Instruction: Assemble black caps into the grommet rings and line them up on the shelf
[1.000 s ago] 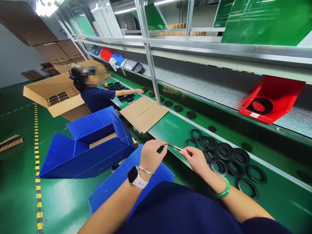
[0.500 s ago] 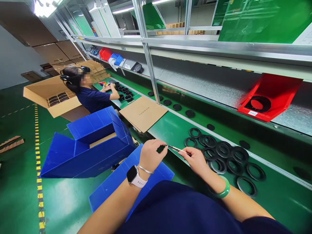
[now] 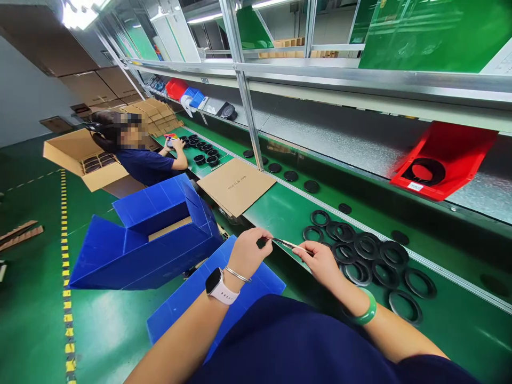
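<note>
Both hands meet in front of my body, just off the near edge of the green workbench. My right hand (image 3: 320, 261) is closed around slim tweezers (image 3: 287, 244), dark with a pale stripe, which point left. At their tip, my left hand (image 3: 251, 248) pinches thumb and forefinger together. Whatever sits between those fingertips is too small to make out. Right of my right hand, several black rings (image 3: 366, 245) lie loosely heaped on the bench, some overlapping.
Brown cardboard sheets (image 3: 240, 184) lie on the bench (image 3: 276, 210). Black discs (image 3: 311, 186) line the strip behind the rail. A red bin (image 3: 452, 154) holds a black ring. Blue boxes (image 3: 140, 261) stand at left. Farther along, a co-worker (image 3: 136, 160) handles black parts.
My hands stay nearly in place, the left fingertips still at the tweezers' tip. The co-worker has leaned back to the left, drawing their hands away from the black parts.
</note>
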